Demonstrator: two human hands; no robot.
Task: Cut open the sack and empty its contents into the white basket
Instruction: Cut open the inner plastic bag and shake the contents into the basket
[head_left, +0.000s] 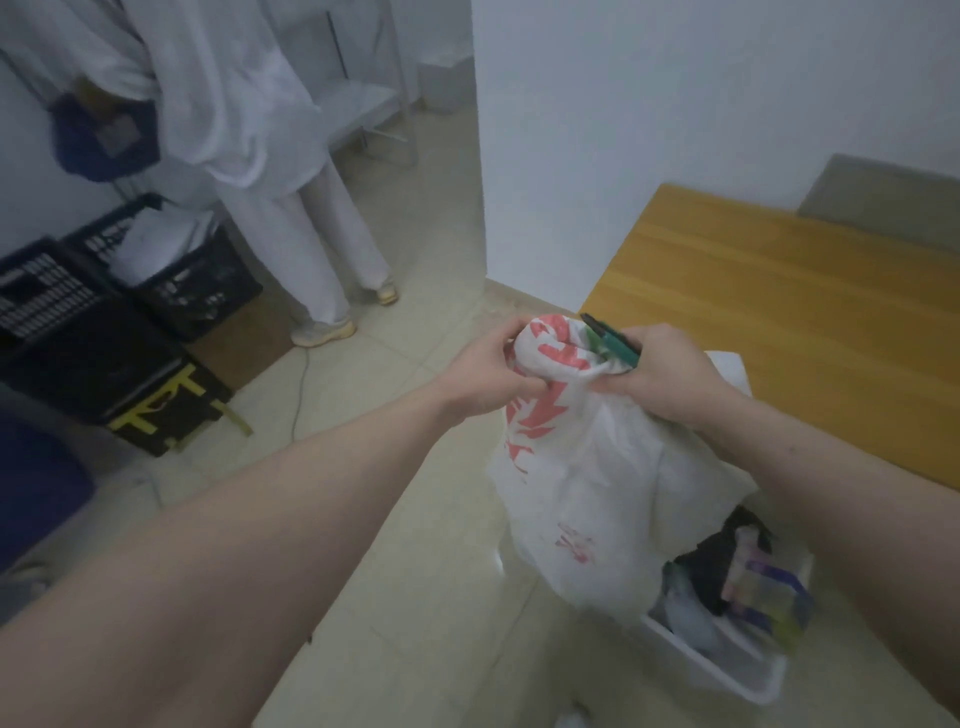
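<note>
While over white basket (727, 670) | both hands grip sack (587, 467) | right hand (670, 374) also pinches scissors (610, 338), left hand (488, 374)

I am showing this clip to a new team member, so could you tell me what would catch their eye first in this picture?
First, the white sack with red print, held up mid-frame by its bunched top between the left hand and the right hand, which also grips a green-handled cutting tool. Below it at lower right sits the white basket, already holding mixed clothing. At upper left a person in white clothes stands beside black crates.
</note>
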